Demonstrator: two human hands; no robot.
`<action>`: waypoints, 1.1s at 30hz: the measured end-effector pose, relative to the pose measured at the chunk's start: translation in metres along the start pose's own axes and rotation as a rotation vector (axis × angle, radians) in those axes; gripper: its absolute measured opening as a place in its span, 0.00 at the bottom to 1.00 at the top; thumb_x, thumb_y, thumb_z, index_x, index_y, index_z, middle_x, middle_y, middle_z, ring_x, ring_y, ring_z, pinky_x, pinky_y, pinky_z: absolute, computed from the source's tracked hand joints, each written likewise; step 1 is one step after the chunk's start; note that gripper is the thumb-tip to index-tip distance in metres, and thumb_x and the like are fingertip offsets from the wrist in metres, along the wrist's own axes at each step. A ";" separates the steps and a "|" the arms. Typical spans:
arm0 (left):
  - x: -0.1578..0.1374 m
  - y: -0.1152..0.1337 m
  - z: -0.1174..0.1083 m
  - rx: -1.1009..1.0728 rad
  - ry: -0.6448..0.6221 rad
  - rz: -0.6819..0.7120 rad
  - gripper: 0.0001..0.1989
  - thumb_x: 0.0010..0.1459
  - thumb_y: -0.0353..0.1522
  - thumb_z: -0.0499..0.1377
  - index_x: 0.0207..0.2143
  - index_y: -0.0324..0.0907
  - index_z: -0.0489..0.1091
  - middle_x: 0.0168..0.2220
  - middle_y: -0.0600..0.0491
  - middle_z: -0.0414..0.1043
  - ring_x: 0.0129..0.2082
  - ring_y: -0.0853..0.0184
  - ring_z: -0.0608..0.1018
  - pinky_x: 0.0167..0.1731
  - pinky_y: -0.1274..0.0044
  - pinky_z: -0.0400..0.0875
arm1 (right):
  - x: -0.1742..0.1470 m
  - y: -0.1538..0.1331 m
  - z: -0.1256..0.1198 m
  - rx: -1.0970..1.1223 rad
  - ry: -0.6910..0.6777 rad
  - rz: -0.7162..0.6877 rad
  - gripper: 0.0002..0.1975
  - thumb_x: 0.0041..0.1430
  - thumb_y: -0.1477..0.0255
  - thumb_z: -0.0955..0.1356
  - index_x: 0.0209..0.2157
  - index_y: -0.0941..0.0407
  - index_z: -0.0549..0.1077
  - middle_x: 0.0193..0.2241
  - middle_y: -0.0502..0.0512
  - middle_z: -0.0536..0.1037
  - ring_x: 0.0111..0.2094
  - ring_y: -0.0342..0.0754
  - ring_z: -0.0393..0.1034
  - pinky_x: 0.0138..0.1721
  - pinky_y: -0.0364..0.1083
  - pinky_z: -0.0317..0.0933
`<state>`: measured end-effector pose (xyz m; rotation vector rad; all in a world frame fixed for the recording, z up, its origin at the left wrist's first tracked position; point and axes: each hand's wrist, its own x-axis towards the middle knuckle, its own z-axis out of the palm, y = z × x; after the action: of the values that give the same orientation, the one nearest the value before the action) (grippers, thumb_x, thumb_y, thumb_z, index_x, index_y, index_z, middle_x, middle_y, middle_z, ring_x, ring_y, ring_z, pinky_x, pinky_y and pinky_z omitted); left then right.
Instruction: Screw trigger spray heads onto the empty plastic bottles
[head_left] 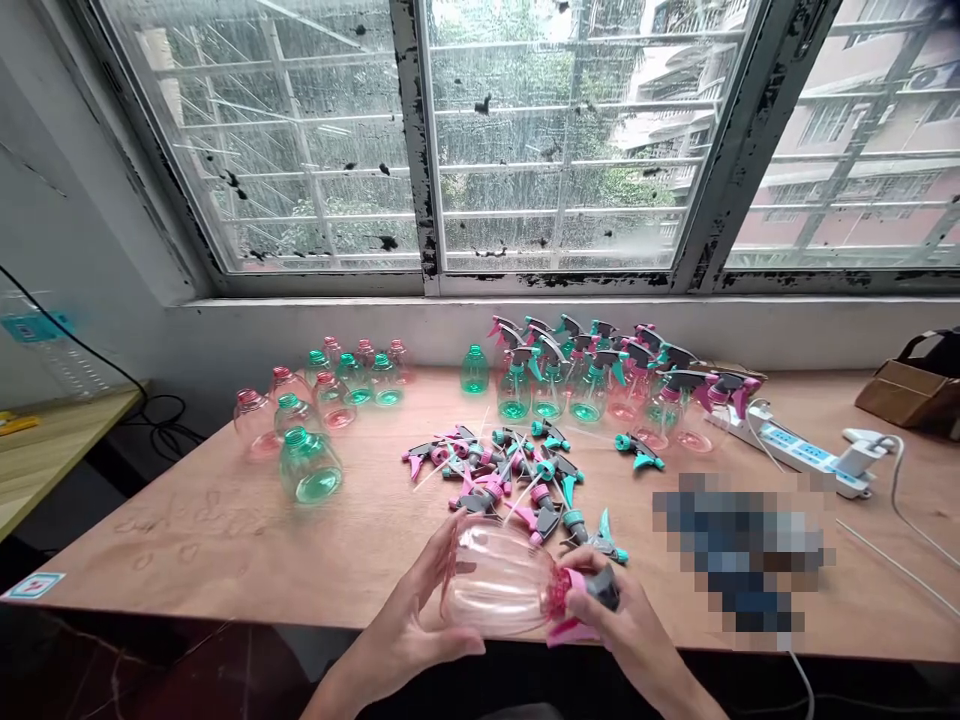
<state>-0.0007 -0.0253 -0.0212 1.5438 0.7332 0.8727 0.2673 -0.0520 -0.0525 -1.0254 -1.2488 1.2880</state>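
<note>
Cups the base of a clear pink bottle (499, 580) in the left hand (420, 610), palm and fingers curved around it, thumb along the near side. Grips a pink-and-grey spray head (604, 588) at the bottle's neck with the right hand (626, 612), fingers closed around it. Holds the bottle on its side between both hands at the near edge of the wooden table (187, 530), base to the left, neck to the right; cannot tell how tightly the head is screwed on. Just beyond the hands, a loose pile of pink and teal spray heads (487, 495), with a single teal one (641, 452) apart at its right. Farther left, pink and green bottles without heads (334, 400), standing upright. Behind the pile, one headless green bottle (474, 370), and to its right a cluster of upright bottles with heads on (589, 400). Farther right, a white power strip (795, 450), a pixelated patch (739, 550) nearer the front edge, and a brown bag (900, 390) by the wall. Past everything, a window (555, 150) with peeling frames.
</note>
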 end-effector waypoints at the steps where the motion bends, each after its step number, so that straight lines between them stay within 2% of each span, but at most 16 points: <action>1: -0.002 0.000 -0.001 0.027 -0.017 0.003 0.49 0.53 0.41 0.71 0.71 0.57 0.48 0.73 0.46 0.49 0.72 0.47 0.54 0.68 0.52 0.50 | 0.001 0.000 0.002 0.085 -0.030 0.101 0.19 0.57 0.52 0.73 0.33 0.55 0.73 0.25 0.54 0.82 0.24 0.51 0.77 0.28 0.46 0.70; 3: -0.006 -0.003 -0.004 0.083 -0.054 -0.015 0.53 0.53 0.39 0.72 0.71 0.62 0.42 0.74 0.48 0.45 0.73 0.49 0.50 0.68 0.51 0.45 | 0.001 0.001 0.005 0.169 -0.069 0.187 0.21 0.58 0.50 0.72 0.31 0.55 0.70 0.21 0.53 0.81 0.20 0.48 0.74 0.24 0.45 0.68; 4: -0.007 -0.004 -0.005 0.105 -0.064 -0.028 0.56 0.52 0.39 0.73 0.71 0.63 0.39 0.75 0.50 0.42 0.74 0.50 0.47 0.69 0.50 0.42 | 0.000 0.001 0.005 0.141 -0.049 0.155 0.21 0.58 0.51 0.72 0.32 0.55 0.71 0.21 0.53 0.81 0.20 0.48 0.74 0.25 0.45 0.68; 7: -0.008 -0.008 -0.005 0.046 -0.039 -0.055 0.64 0.43 0.46 0.75 0.71 0.63 0.35 0.75 0.51 0.38 0.74 0.49 0.45 0.69 0.52 0.40 | -0.006 0.001 0.000 -0.184 0.121 -0.152 0.15 0.56 0.58 0.75 0.37 0.54 0.76 0.28 0.56 0.83 0.29 0.53 0.77 0.31 0.48 0.71; 8: -0.006 -0.009 -0.004 -0.023 -0.032 -0.066 0.63 0.43 0.51 0.73 0.72 0.61 0.36 0.75 0.49 0.41 0.73 0.47 0.48 0.69 0.52 0.43 | -0.008 0.000 -0.002 -0.323 0.151 -0.280 0.14 0.55 0.61 0.77 0.39 0.53 0.77 0.32 0.56 0.84 0.33 0.55 0.79 0.35 0.49 0.72; 10: -0.002 -0.009 0.000 -0.150 -0.023 -0.097 0.58 0.47 0.57 0.67 0.72 0.54 0.41 0.70 0.42 0.57 0.69 0.45 0.59 0.67 0.53 0.52 | -0.010 -0.002 -0.004 -0.547 0.110 -0.497 0.16 0.53 0.67 0.79 0.44 0.51 0.78 0.38 0.58 0.85 0.40 0.59 0.80 0.43 0.50 0.72; 12: 0.004 -0.010 0.005 -0.188 0.032 -0.124 0.53 0.52 0.55 0.65 0.72 0.49 0.44 0.60 0.41 0.71 0.63 0.46 0.69 0.64 0.55 0.60 | -0.009 -0.003 -0.004 -0.666 0.023 -0.589 0.17 0.54 0.69 0.78 0.46 0.50 0.78 0.39 0.58 0.86 0.42 0.60 0.80 0.45 0.51 0.72; 15: 0.008 -0.013 0.011 -0.160 0.154 -0.131 0.50 0.55 0.46 0.69 0.71 0.49 0.46 0.52 0.45 0.76 0.57 0.50 0.75 0.61 0.58 0.64 | -0.005 -0.002 0.000 -0.665 0.018 -0.484 0.15 0.56 0.65 0.77 0.44 0.52 0.78 0.35 0.58 0.86 0.35 0.58 0.81 0.37 0.49 0.71; 18: 0.008 -0.016 0.016 -0.130 0.198 -0.111 0.49 0.53 0.45 0.70 0.70 0.50 0.49 0.51 0.47 0.76 0.57 0.50 0.75 0.60 0.60 0.65 | -0.002 -0.002 0.003 -0.538 0.021 -0.296 0.14 0.56 0.61 0.76 0.40 0.53 0.77 0.31 0.55 0.84 0.31 0.55 0.79 0.32 0.46 0.68; 21: 0.007 -0.019 0.023 -0.085 0.249 -0.071 0.46 0.55 0.45 0.68 0.70 0.51 0.50 0.54 0.47 0.74 0.60 0.51 0.72 0.62 0.61 0.64 | -0.001 -0.005 0.003 -0.393 0.031 -0.181 0.12 0.58 0.61 0.75 0.38 0.54 0.77 0.31 0.54 0.83 0.32 0.53 0.77 0.33 0.45 0.66; 25: 0.004 -0.022 0.036 -0.007 0.277 0.007 0.46 0.58 0.44 0.66 0.71 0.53 0.45 0.65 0.47 0.63 0.64 0.52 0.67 0.66 0.60 0.58 | -0.002 -0.012 -0.001 -0.143 0.033 -0.080 0.15 0.54 0.60 0.77 0.35 0.54 0.76 0.30 0.53 0.82 0.33 0.53 0.76 0.34 0.46 0.66; 28: 0.001 -0.023 0.043 0.156 0.277 0.077 0.44 0.60 0.44 0.64 0.71 0.56 0.43 0.71 0.47 0.52 0.67 0.50 0.64 0.66 0.58 0.59 | -0.003 -0.017 -0.006 0.000 0.019 -0.050 0.17 0.50 0.59 0.79 0.35 0.55 0.76 0.29 0.53 0.81 0.31 0.51 0.75 0.33 0.46 0.67; 31: 0.004 -0.018 0.048 0.303 0.268 0.173 0.43 0.62 0.45 0.63 0.71 0.54 0.42 0.72 0.45 0.50 0.68 0.47 0.61 0.65 0.56 0.59 | -0.003 -0.022 -0.015 0.012 -0.001 -0.042 0.18 0.50 0.59 0.79 0.35 0.55 0.76 0.30 0.54 0.82 0.32 0.51 0.76 0.34 0.46 0.68; 33: 0.017 -0.009 0.049 0.372 0.226 0.245 0.45 0.62 0.47 0.62 0.72 0.54 0.39 0.72 0.44 0.47 0.69 0.47 0.59 0.65 0.56 0.60 | -0.003 -0.026 -0.028 -0.036 0.002 -0.032 0.19 0.49 0.57 0.79 0.36 0.55 0.77 0.31 0.55 0.83 0.34 0.53 0.77 0.35 0.47 0.68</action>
<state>0.0500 -0.0357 -0.0313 1.9137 0.9199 1.1542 0.2977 -0.0533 -0.0295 -1.0278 -1.2867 1.2435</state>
